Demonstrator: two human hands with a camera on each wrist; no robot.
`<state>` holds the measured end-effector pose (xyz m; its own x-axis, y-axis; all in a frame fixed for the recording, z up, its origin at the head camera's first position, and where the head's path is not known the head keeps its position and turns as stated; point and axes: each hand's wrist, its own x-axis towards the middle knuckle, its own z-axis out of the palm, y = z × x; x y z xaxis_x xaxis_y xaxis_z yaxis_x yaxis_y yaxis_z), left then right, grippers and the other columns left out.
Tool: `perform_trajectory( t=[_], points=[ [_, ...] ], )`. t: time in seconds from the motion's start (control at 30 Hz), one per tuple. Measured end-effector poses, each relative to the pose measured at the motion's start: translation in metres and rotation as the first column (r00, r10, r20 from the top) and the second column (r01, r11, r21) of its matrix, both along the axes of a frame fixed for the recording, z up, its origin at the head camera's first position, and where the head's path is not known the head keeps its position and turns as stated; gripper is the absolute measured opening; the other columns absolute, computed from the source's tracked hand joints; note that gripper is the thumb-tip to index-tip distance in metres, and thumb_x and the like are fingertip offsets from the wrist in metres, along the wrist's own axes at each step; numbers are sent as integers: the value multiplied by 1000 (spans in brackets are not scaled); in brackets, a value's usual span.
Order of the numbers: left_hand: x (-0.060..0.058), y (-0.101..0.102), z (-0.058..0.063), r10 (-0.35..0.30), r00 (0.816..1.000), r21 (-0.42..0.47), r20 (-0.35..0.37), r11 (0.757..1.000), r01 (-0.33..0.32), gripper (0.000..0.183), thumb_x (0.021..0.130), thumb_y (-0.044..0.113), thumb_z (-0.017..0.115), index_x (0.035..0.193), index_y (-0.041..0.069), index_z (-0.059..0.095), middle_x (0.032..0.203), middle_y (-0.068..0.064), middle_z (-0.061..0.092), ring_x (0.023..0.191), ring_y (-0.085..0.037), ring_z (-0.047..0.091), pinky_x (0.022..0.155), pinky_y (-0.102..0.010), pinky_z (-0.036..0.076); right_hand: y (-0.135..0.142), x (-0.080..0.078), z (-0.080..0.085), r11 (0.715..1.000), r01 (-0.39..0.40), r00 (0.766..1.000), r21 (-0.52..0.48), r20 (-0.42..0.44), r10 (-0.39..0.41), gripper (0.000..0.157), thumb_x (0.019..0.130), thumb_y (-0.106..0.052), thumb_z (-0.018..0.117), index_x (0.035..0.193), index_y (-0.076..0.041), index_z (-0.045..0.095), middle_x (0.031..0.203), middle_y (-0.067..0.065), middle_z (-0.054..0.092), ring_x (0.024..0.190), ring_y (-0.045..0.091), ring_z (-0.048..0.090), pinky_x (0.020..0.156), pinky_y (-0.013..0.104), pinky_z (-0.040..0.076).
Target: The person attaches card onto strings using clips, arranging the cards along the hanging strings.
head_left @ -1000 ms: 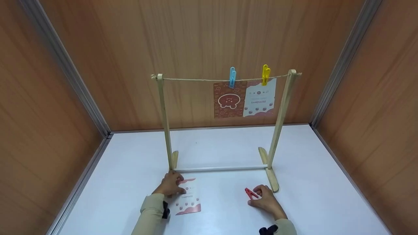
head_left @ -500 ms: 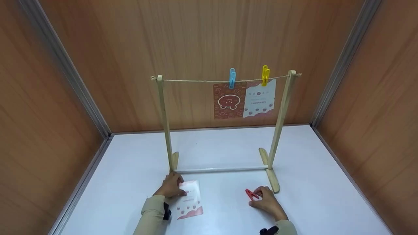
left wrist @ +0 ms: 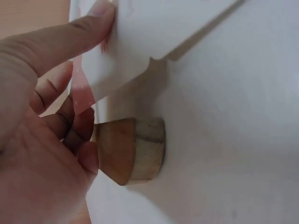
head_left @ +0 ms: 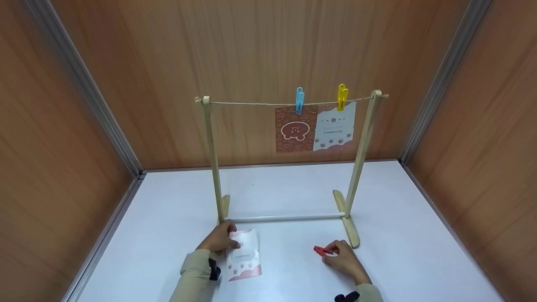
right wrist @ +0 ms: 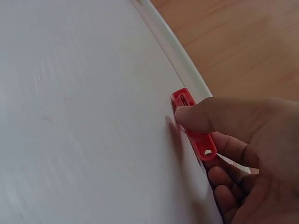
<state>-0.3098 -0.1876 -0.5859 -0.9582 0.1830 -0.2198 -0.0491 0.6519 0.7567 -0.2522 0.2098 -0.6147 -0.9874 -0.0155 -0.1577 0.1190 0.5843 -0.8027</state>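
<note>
My left hand (head_left: pixel 219 238) pinches the upper left edge of a white and pink printed card (head_left: pixel 245 261), in front of the rack's left foot. The left wrist view has the card (left wrist: pixel 124 51) raised off the table along its near edge, thumb on its face, fingers behind. Over to the right, my right hand (head_left: pixel 343 259) pinches a red clothespin (head_left: pixel 321 251) just above the table. In the right wrist view the thumb lies across the clothespin (right wrist: pixel 201 142). On the rack's string (head_left: pixel 247 103), a blue clothespin (head_left: pixel 299 100) and a yellow clothespin (head_left: pixel 342 97) hold two cards.
The rack has a left post (head_left: pixel 212 159), a right post (head_left: pixel 363 155) and a white crossbar (head_left: pixel 285 218) low between them. Its left foot's wooden end (left wrist: pixel 135 149) is close under my left fingers. Wood panels (head_left: pixel 247 50) enclose the white table (head_left: pixel 285 184) at the back and sides.
The card in my left hand has tilted and shifted slightly to the right. In my right hand the red clothespin has turned and its legs look closer together. Both hands have barely moved.
</note>
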Motion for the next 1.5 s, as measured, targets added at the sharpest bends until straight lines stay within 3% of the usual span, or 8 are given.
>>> perform_trajectory(
  t=[0.17,0.33,0.5,0.67,0.9,1.13,1.3,1.5],
  points=[
    [-1,2,6,8,1000,86,15,996,-10,34,79,11,76,104,9,54,96,-9,54,78,-22,51,59,-30,44,-2,0,2,999,32,999,-30,19,-32,30,77,-13,75,102,-1,63,102,11,55,92,22,52,87,42,44],
    [-3,4,8,9,1000,181,6,983,-10,30,81,10,72,107,8,56,100,-9,56,91,-23,52,78,-33,44,-4,0,4,998,24,999,-64,23,-23,33,79,-12,72,109,0,63,101,10,61,88,19,53,77,32,45],
    [-4,6,7,23,999,314,48,949,-37,33,83,9,70,113,4,56,107,-11,59,94,-21,56,82,-31,48,-6,-2,4,995,0,1000,-102,3,0,39,84,-16,70,116,4,62,100,9,66,88,17,57,74,28,46],
    [-4,7,6,69,993,395,92,913,-100,38,85,14,70,118,2,54,107,-11,64,91,-20,63,80,-33,53,-13,-4,4,985,53,997,-166,-41,-61,47,85,-23,72,122,4,59,105,10,65,93,17,58,80,27,46],
    [-1,10,7,141,986,449,92,878,-167,33,90,16,65,118,1,56,104,-8,68,94,-19,64,87,-37,50,-24,-8,13,921,150,983,-360,-44,-177,54,83,-22,76,125,4,54,109,15,63,93,15,59,74,21,48],
    [1,13,14,156,980,528,123,826,-198,31,94,22,59,118,2,58,107,-8,69,104,-22,62,98,-47,45,-30,-9,27,841,122,990,-528,0,-143,56,85,-14,72,130,8,47,109,14,62,95,14,62,82,23,52],
    [-1,16,19,164,979,537,124,818,-206,32,93,27,61,116,5,59,107,-6,69,108,-22,60,99,-47,43,-34,-11,35,847,109,993,-520,11,-122,58,86,-20,73,133,4,49,112,11,61,97,13,63,89,30,51],
    [-6,19,27,250,963,546,98,796,-262,27,93,23,63,113,5,62,105,-6,70,102,-18,63,97,-43,45,-40,-16,44,863,76,993,-499,-36,-108,55,86,-18,73,131,5,51,114,12,64,99,13,63,90,28,48]
  ],
)
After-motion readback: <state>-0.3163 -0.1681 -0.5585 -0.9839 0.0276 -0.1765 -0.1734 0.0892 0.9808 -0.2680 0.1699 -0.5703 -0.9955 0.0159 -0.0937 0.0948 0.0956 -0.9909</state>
